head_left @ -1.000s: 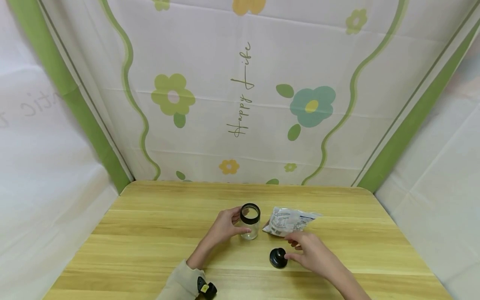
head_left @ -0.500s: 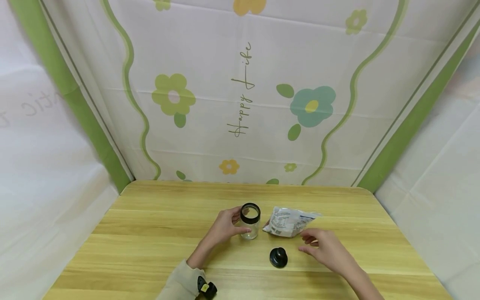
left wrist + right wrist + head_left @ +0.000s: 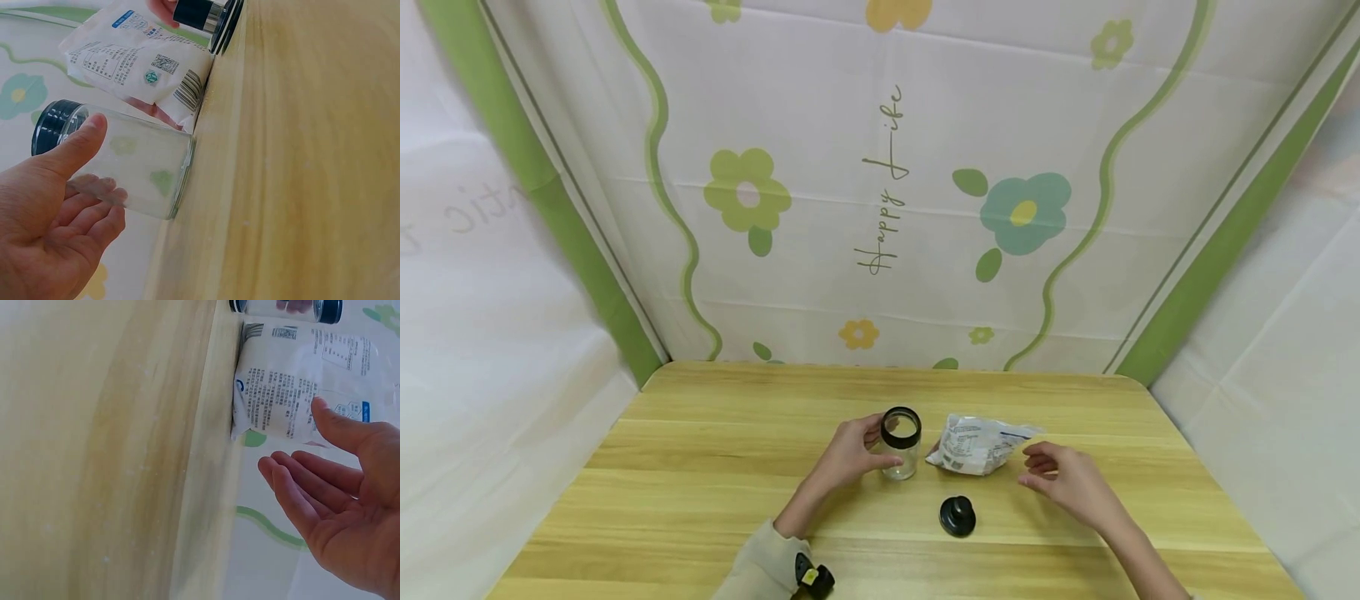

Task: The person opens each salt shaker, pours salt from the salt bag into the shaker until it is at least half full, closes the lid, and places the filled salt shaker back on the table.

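My left hand (image 3: 844, 454) grips a clear glass jar (image 3: 900, 462) with a black collar round its open mouth, standing upright on the table. In the left wrist view, thumb and fingers lie on opposite sides of the jar (image 3: 140, 162). Just right of it lies a white printed plastic bag (image 3: 973, 446), its contents hidden. My right hand (image 3: 1071, 482) hovers beside the bag's right end, holding nothing. Seen from the right wrist, its fingers are loosely bent and the thumb is apart, near the bag (image 3: 281, 387). A black knobbed lid (image 3: 957, 517) rests on the table in front of the bag.
The wood-grain table (image 3: 737, 417) has rounded far corners. A flower-printed white curtain (image 3: 820, 275) hangs behind it, with more fabric closing in on the left and right. A black device (image 3: 816, 577) with a yellow mark sits at the left sleeve (image 3: 763, 562).
My right hand has drawn away from the lid, moving right and slightly farther back, to the bag's right end. The left hand, jar, lid and bag stay in place.
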Motion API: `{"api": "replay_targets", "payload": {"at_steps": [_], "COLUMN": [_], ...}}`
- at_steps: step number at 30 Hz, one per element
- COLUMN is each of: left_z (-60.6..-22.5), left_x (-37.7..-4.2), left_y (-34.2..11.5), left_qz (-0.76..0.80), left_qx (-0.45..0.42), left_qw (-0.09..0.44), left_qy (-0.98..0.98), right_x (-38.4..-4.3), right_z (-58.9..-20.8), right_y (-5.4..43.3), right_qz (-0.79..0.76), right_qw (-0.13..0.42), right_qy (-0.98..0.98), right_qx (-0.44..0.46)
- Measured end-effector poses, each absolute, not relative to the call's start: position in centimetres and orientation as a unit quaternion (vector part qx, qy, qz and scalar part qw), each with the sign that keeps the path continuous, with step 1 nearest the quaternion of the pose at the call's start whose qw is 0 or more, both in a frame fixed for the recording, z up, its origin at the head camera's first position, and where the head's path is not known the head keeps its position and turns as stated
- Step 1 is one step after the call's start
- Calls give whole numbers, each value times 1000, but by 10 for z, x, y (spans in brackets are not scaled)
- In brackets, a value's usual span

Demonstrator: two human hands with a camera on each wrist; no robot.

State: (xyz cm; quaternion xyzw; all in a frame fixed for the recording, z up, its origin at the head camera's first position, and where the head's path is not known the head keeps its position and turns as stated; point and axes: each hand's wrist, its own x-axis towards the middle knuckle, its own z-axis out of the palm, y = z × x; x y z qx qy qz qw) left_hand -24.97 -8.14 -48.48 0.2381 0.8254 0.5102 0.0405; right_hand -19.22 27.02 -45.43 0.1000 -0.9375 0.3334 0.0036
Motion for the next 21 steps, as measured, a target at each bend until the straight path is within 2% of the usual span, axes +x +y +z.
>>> {"api": "replay_targets", "payload": {"at_steps": [5,14,21], "left_z": [-485,-486,-485], "left_x": [-250,-251,-251], "left_y": [-81,-82,-82], "left_qz": [511,506,506], "left_qx": [235,238,239], "left_qw": [41,36,38], "left_qy": [826,828,828], "right_x": [-201,-219,-237], "right_z": [-460,-473,-484], "right_y": [275,276,272], "right_qz": [370,437,490], "right_qw": [-7,-70,-68], "right_qy": [-922,-890,-855], "right_qx": [110,107,154]}}
